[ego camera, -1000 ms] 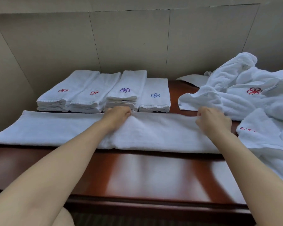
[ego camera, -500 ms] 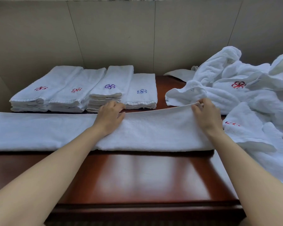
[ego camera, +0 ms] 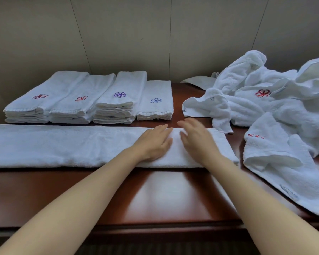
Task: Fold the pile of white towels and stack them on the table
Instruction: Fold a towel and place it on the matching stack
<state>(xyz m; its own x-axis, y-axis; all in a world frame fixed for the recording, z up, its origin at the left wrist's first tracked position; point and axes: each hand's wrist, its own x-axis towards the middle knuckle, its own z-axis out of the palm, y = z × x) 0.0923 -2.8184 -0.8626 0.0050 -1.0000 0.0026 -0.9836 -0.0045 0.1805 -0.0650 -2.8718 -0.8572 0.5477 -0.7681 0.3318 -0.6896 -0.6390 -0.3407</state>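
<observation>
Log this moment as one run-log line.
stage: smoothing long towel | left hand: flat on towel | right hand: flat on towel | folded stacks: four | unfolded pile: right

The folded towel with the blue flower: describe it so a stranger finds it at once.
Start at the row of folded towel stacks along the wall, at the back of the wooden table. The folded towel with the blue flower is the rightmost stack, nearest the unfolded pile. It is the shortest and lowest stack.

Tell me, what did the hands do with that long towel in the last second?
Both hands let go of the long towel's far edge, which they had been pinching. The left hand and right hand moved together and now lie flat on it, side by side. The folded stacks and unfolded pile stayed put.
</observation>
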